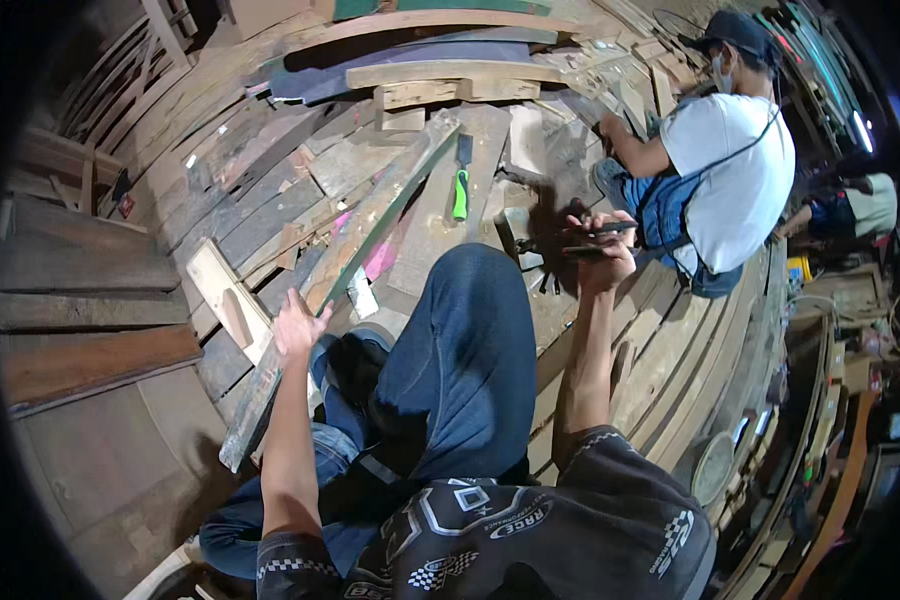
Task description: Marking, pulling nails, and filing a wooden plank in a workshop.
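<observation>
A long, narrow wooden plank (355,235) with a dark green edge slants from beside my left leg up toward the far boards. Across its lower part lies my left hand (298,325), holding it with the thumb toward the green side. Out to the right, my right hand (610,250) is raised and closed around a dark two-handled tool (610,229) that looks like pliers; its jaws are hard to make out. A chisel (460,192) with a bright green handle rests on a broad board beyond my raised knee.
A co-worker in a white shirt (735,165) squats close by on the right, and another person (860,208) is farther back. Stacked beams (455,75) stand at the far side. A pale board (220,285) lies left of the plank. Scraps litter the wooden floor.
</observation>
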A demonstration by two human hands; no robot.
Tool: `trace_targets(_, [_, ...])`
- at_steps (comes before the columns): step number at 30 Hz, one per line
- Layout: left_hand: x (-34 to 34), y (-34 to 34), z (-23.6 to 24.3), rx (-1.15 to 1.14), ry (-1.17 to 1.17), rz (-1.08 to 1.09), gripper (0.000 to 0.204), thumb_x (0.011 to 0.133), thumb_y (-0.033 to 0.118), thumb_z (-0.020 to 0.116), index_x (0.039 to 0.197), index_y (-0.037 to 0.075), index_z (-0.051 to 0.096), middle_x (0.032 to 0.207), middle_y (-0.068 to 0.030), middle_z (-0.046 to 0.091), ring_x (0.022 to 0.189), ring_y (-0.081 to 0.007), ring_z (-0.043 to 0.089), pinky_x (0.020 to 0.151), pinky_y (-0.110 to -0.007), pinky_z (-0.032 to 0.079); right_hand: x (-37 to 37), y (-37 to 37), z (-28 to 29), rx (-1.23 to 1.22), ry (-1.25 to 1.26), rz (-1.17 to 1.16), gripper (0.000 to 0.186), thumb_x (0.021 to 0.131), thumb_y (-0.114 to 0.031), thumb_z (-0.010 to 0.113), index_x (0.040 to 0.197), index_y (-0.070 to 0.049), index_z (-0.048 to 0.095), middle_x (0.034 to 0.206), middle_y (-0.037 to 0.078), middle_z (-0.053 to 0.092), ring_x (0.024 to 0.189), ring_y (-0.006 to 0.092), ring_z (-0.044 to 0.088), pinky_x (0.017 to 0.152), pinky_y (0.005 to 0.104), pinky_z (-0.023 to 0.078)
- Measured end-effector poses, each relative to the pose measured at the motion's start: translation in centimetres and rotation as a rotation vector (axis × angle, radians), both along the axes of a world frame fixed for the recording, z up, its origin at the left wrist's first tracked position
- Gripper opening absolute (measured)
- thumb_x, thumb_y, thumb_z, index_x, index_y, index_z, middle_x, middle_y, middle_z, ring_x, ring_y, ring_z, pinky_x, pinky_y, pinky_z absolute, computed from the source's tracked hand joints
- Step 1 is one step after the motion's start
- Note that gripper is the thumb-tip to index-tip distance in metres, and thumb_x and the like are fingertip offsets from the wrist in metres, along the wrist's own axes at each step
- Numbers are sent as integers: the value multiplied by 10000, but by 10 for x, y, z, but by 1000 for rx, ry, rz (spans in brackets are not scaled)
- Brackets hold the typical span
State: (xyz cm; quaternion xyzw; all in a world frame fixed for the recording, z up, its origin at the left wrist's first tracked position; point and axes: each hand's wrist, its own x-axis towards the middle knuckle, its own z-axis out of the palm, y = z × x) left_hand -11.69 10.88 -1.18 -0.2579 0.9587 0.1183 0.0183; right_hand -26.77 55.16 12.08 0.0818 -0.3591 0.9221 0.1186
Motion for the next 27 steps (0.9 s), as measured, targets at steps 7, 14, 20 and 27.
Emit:
trace_targets(7, [1,-2,18,129,-76,12,851,705,681,627,1201,11,454,1104,-213,622,968,-353,640,865,-482,488,-35,-19,51,39,276,35,559,545,-93,519,1102,-56,504,845,140,508,771,274,498,884,550,431])
trace_targets(14, [20,-60,77,187,86,21,781,760,657,580,1209,21,533,1232,-255,541,1159,-406,507,999,-485,373,-26,-91,109,0,257,246,525,514,-73,499,1037,-28,526,793,91,413,757,246,448,918,475,383])
trace_targets(20, [98,-150,114,201,-254,74,682,761,580,635,1173,41,571,1123,-232,612,1080,-359,588,925,-439,471,19,-224,97,67,99,406,579,548,-61,521,1126,-38,496,783,69,409,746,204,436,845,448,409])
trace_targets(27, [204,-139,81,112,-574,112,861,693,566,709,1342,63,451,1350,-221,470,1254,-446,425,1057,-491,358,86,-320,12,-82,-115,805,589,560,-95,552,1135,-52,435,881,98,385,834,218,401,858,428,372])
